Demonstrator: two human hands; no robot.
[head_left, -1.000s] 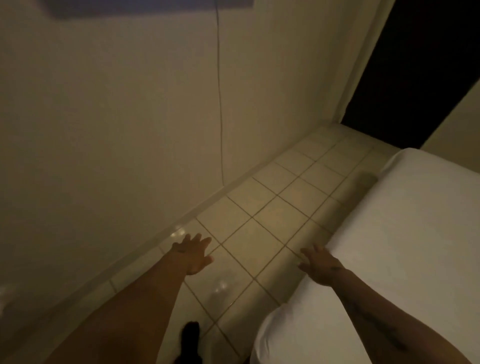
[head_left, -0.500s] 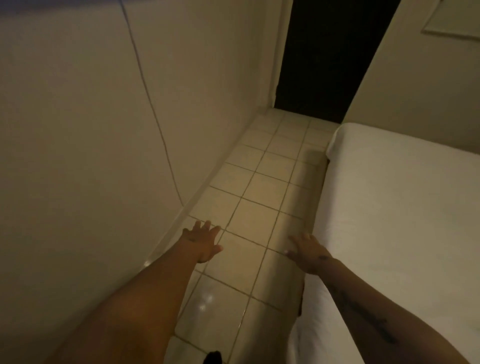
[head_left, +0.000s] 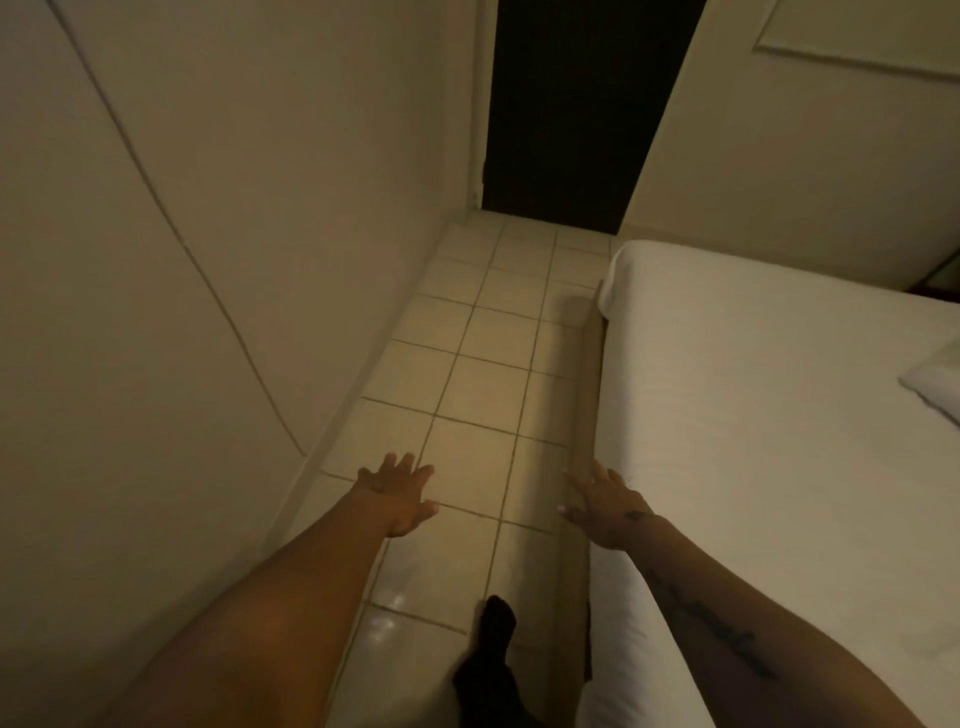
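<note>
Bed (head_left: 769, 441) along right of frame, sheet smooth. Left hand (head_left: 397, 493) and right hand (head_left: 605, 506) spread, empty, well apart, the right just beside bed edge. Could stub foot (head_left: 493, 639) on bed or graze wall (head_left: 208, 234): narrow floor (head_left: 483, 384), dim light.

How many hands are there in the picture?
2. The left hand hovers open above the tiled floor, nearer the wall; the right hand is open by the edge of the white bed. None seems hidden.

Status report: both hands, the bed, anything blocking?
Left hand open over beige tiled floor. Right hand open at white-sheeted mattress edge, contact unclear. No obstacle seen ahead.
</note>
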